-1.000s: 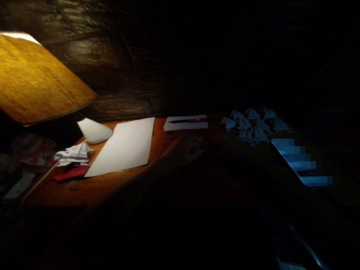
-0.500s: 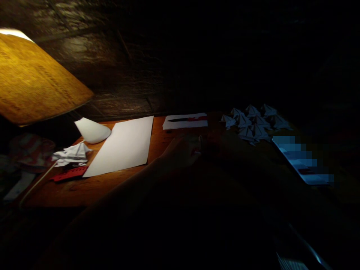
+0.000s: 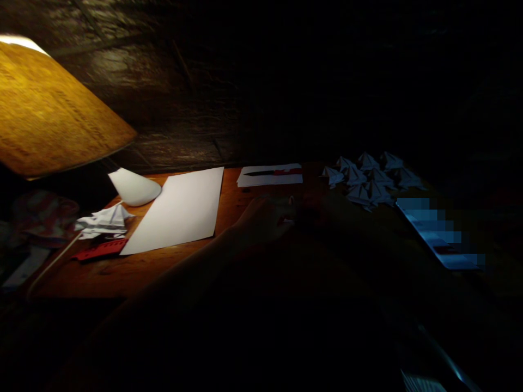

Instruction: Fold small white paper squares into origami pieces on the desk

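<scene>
My left hand (image 3: 265, 215) is over the wooden table in deep shadow, its fingers closed at the middle of the view. A small white edge, looking like a piece of paper (image 3: 288, 220), shows at its fingertips; the rest is lost in the dark. My right hand (image 3: 321, 209) meets the left from the other side, too dark for its fingers to show. Behind the hands, a knife (image 3: 288, 172) with a red handle and dark blade lies on a small stack of white paper (image 3: 249, 182). Left of them lies a large white sheet (image 3: 183, 209).
Several folded paper figures (image 3: 376, 182) stand at the back right, near a bluish lit device (image 3: 425, 234). At left are a lamp shade (image 3: 61, 114), its white base (image 3: 134, 189), crumpled-looking folded paper (image 3: 104, 220), a red perforated object (image 3: 102, 250) and a cord (image 3: 53, 267).
The view has shifted very slightly. Both hands stay together in about the same place, and the objects on the table lie as before.
</scene>
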Motion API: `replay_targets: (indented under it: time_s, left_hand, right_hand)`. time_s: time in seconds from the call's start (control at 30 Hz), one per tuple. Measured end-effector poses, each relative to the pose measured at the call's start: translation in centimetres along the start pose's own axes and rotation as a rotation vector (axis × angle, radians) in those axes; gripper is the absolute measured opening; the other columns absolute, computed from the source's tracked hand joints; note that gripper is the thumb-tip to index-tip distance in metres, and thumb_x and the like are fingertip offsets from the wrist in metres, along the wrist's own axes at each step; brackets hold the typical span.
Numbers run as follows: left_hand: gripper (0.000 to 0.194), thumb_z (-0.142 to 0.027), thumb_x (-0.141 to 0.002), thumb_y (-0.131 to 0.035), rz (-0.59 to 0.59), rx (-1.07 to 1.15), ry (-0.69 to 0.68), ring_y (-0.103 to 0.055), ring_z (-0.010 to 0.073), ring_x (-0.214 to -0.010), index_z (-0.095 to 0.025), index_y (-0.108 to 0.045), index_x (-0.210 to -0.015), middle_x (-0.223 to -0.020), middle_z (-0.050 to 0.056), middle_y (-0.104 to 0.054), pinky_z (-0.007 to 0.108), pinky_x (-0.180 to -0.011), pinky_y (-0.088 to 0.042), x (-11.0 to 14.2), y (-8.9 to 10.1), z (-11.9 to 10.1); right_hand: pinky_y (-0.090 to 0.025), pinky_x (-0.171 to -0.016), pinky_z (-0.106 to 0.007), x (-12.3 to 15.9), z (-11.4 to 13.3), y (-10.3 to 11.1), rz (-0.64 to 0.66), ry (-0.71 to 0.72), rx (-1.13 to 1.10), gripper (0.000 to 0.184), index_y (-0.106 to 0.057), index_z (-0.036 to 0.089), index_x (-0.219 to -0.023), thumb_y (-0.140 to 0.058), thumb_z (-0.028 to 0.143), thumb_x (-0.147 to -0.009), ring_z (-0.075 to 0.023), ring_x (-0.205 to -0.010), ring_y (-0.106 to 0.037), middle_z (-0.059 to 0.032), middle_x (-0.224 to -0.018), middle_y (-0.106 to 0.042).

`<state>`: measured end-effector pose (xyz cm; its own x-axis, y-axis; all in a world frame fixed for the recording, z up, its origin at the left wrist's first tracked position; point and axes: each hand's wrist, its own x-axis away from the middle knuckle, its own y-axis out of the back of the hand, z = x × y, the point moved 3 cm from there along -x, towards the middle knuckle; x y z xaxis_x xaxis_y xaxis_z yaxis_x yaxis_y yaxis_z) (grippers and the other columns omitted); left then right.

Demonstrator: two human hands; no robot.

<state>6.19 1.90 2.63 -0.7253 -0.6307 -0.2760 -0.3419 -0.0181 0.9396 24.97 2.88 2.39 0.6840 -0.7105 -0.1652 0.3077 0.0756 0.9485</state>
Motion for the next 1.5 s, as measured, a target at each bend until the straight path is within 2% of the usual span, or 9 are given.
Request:
replay_targets:
  time_s: [0.17, 0.3, 0.5, 0.67, 0.87, 1.03, 1.2, 1.37, 1.5]
  left_hand:
    - [0.011, -0.028, -0.089, -0.068, -0.003, 0.012, 0.037, -0.066, 0.0200, -0.085, -0.023, -0.078, -0.092, -0.084, 0.003, -0.070, 0.033, -0.076, -0.047, 0.0, -0.1, 0.4]
    - [0.010, -0.026, -0.089, -0.068, -0.008, 0.023, 0.058, -0.065, 0.0192, -0.083, -0.023, -0.078, -0.089, -0.082, 0.003, -0.069, 0.033, -0.076, -0.046, -0.1, -0.2, 0.5]
    - [0.006, -0.023, -0.085, -0.071, -0.032, -0.036, 0.108, -0.064, 0.0218, -0.089, -0.020, -0.073, -0.081, -0.081, 0.003, -0.069, 0.041, -0.091, -0.043, -0.4, 0.0, -0.3]
    - [0.008, -0.023, -0.086, -0.069, -0.037, -0.091, 0.143, -0.064, 0.0236, -0.092, -0.022, -0.074, -0.079, -0.082, 0.002, -0.070, 0.044, -0.093, -0.040, -0.4, 0.2, -0.8]
    - [0.018, -0.025, -0.083, -0.074, -0.022, -0.016, 0.240, -0.060, 0.0185, -0.074, -0.019, -0.067, -0.067, -0.076, 0.002, -0.068, 0.039, -0.082, -0.044, -0.4, -0.2, -0.3]
    - [0.007, -0.026, -0.082, -0.074, -0.029, 0.046, 0.322, -0.059, 0.0166, -0.069, -0.022, -0.075, -0.077, -0.077, 0.001, -0.070, 0.036, -0.077, -0.045, -0.4, -0.4, 0.2]
    - [0.008, -0.029, -0.081, -0.073, -0.015, 0.144, 0.392, -0.060, 0.0155, -0.066, -0.023, -0.078, -0.079, -0.074, 0.001, -0.070, 0.030, -0.063, -0.041, -0.5, -0.9, 0.9]
    - [0.012, -0.032, -0.081, -0.072, -0.021, 0.230, 0.435, -0.062, 0.0147, -0.066, -0.023, -0.080, -0.079, -0.073, 0.002, -0.072, 0.027, -0.058, -0.038, -0.5, -1.4, 1.6]
    - [0.010, -0.030, -0.079, -0.072, 0.011, 0.284, 0.504, -0.062, 0.0146, -0.064, -0.023, -0.079, -0.078, -0.074, 0.002, -0.073, 0.026, -0.058, -0.039, -0.6, -1.8, 2.2]
  right_hand:
    - [-0.038, -0.071, -0.030, 0.1, -0.5, -0.4, -0.028, 0.000, -0.046, 0.018, -0.075, 0.022, -0.105, -0.065, 0.032, -0.094, -0.0211, -0.090, -0.063, -0.0072, -0.105, -0.071]
    - [-0.040, -0.075, -0.032, -0.1, -0.8, -0.9, -0.038, -0.005, 0.004, 0.017, -0.076, 0.022, -0.102, -0.066, 0.031, -0.092, -0.0232, -0.094, -0.062, -0.0083, -0.103, -0.070]
    - [-0.041, -0.078, -0.033, -0.2, -1.1, -1.0, -0.037, 0.006, 0.006, 0.017, -0.075, 0.021, -0.102, -0.065, 0.032, -0.093, -0.0244, -0.100, -0.061, -0.0084, -0.106, -0.070]
    - [-0.040, -0.075, -0.032, -0.4, -1.0, -0.8, -0.029, 0.007, 0.009, 0.015, -0.075, 0.021, -0.099, -0.063, 0.026, -0.092, -0.0241, -0.098, -0.061, -0.0084, -0.104, -0.071]
    - [-0.038, -0.071, -0.032, -0.7, -1.4, -1.1, 0.010, -0.005, -0.007, 0.014, -0.076, 0.022, -0.097, -0.064, 0.028, -0.093, -0.0243, -0.096, -0.060, -0.0078, -0.101, -0.070]
    - [-0.041, -0.077, -0.032, -0.7, -1.5, -1.0, -0.023, 0.007, -0.038, 0.012, -0.078, 0.021, -0.096, -0.067, 0.022, -0.090, -0.0239, -0.099, -0.059, -0.0090, -0.108, -0.066]
    - [-0.042, -0.076, -0.032, -0.8, -1.3, -0.8, -0.009, -0.002, -0.091, 0.014, -0.080, 0.020, -0.095, -0.067, 0.024, -0.091, -0.0217, -0.092, -0.059, -0.0096, -0.106, -0.063]
    - [-0.044, -0.077, -0.031, -1.4, -1.8, -1.1, 0.016, -0.031, -0.109, 0.015, -0.081, 0.019, -0.092, -0.067, 0.024, -0.091, -0.0206, -0.092, -0.061, -0.0098, -0.104, -0.067]
    - [-0.044, -0.073, -0.029, -2.0, -2.2, -1.5, 0.082, -0.117, -0.130, 0.017, -0.082, 0.020, -0.087, -0.066, 0.023, -0.089, -0.0194, -0.084, -0.065, -0.0075, -0.097, -0.074]
